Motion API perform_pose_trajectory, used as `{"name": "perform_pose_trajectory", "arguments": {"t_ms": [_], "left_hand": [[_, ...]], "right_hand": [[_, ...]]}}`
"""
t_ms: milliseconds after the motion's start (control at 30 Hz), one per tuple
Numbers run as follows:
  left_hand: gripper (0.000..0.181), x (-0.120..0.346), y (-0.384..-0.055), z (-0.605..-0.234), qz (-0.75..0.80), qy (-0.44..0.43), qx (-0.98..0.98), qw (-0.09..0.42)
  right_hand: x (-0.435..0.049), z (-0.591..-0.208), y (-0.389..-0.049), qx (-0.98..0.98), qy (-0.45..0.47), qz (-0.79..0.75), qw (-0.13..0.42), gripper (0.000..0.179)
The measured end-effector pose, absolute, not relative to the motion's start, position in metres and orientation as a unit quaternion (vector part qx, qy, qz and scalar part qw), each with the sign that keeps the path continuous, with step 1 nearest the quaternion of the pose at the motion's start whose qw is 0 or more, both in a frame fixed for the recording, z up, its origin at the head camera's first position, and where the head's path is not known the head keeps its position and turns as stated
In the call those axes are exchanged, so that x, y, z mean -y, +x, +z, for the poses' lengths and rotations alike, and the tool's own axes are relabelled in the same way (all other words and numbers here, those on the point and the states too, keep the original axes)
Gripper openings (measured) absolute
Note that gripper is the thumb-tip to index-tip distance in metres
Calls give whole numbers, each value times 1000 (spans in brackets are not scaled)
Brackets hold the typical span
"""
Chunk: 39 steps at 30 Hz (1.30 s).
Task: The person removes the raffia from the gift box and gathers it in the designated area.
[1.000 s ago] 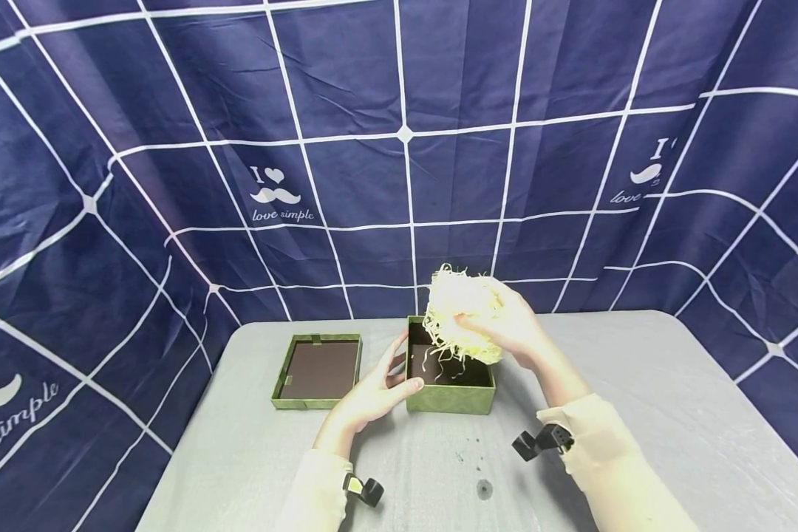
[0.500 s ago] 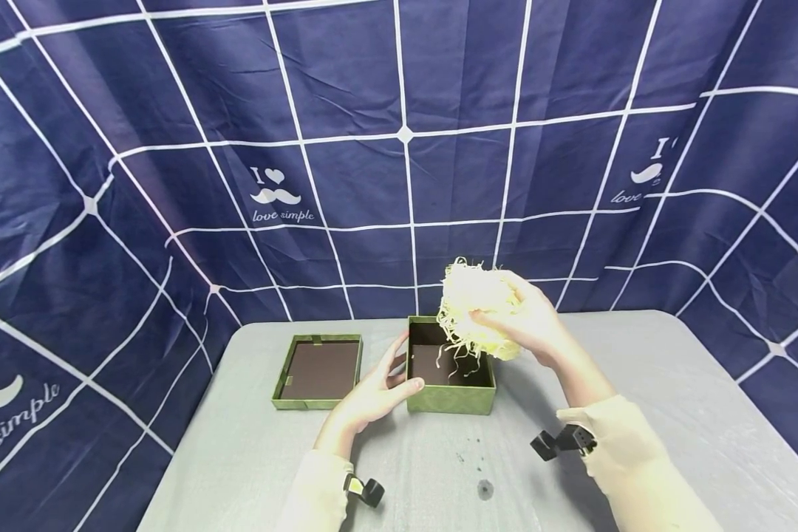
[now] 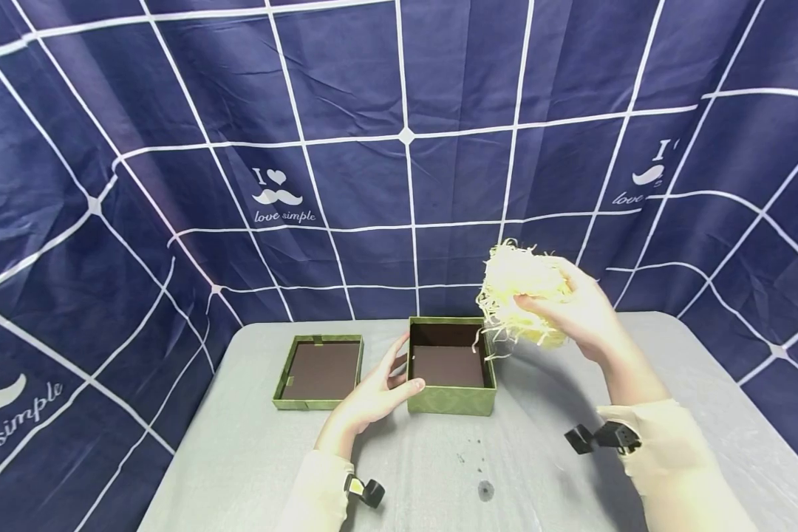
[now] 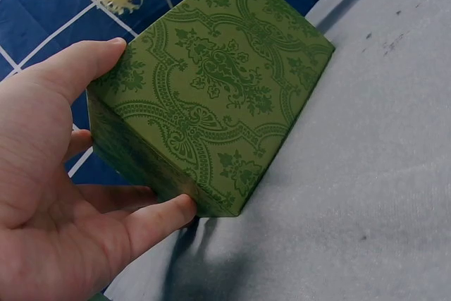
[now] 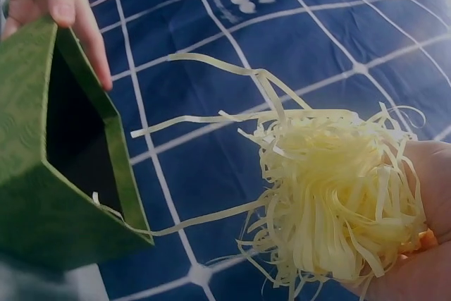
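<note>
My right hand [image 3: 588, 314] grips a bundle of pale yellow shredded paper [image 3: 522, 288] up to the right of an open green box [image 3: 451, 400]. Loose strands hang from it; in the right wrist view, one long strand [image 5: 204, 218] reaches to the box's rim. My left hand [image 3: 372, 395] holds the box by its left side, thumb at the front corner and fingers along the side wall. The left wrist view shows the box's green scroll pattern [image 4: 218, 75]. Inside, the box has a bare dark brown bottom [image 3: 447, 366], apart from a tiny pale scrap.
A shallow green lid [image 3: 322, 369], brown inside, lies open side up to the left of the box. The grey tabletop [image 3: 425, 473] has dark stains [image 3: 485, 490] at the front. Behind it and at both sides hangs a blue cloth [image 3: 346, 185] with white lines.
My right hand has moved right and slightly up with the shredded paper, away from above the box, so the box's inside is more exposed. The left hand and box have stayed put.
</note>
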<state>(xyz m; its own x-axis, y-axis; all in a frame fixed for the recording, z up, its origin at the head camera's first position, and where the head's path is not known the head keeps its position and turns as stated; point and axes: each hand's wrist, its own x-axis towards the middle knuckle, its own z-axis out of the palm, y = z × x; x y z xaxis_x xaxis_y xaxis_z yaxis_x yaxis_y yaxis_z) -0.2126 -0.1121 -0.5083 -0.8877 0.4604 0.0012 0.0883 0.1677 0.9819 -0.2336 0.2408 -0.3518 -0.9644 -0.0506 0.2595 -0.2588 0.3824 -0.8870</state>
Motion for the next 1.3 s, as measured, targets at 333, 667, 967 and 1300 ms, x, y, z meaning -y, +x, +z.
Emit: {"name": "perform_pose_trajectory", "arguments": {"t_ms": [333, 667, 967, 1300], "left_hand": [[92, 112, -213, -509, 622, 185, -746, 150], [92, 112, -213, -510, 620, 186, -748, 147], [92, 110, -213, -509, 614, 182, -753, 150], [92, 111, -212, -511, 614, 178, -755, 144]], "right_hand": [[-269, -351, -231, 829, 76, 546, 97, 60], [-286, -371, -227, 868, 77, 485, 74, 68], [-301, -396, -220, 861, 93, 498, 53, 66], [-312, -430, -214, 826, 77, 558, 32, 58]]}}
